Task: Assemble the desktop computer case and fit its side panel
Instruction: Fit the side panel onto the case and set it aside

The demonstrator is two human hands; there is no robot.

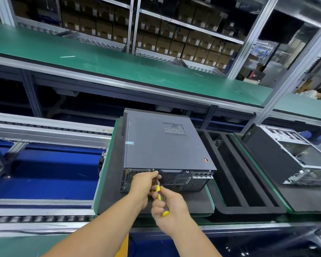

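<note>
Computer cases: two, the nearer case [167,145] closed, right hand [171,206] gripping one screwdriver [160,196], left hand [144,184] fingertips pinching its shaft.

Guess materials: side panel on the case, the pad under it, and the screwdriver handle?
Side panel: looks like painted sheet metal, matte grey, with a punched vent grid and crisp folded edges.
Pad: seems to be black foam, dull, soft-looking with rounded corners.
Screwdriver handle, held in the right hand: probably moulded plastic, glossy yellow and black; cannot tell if rubberised.
</note>
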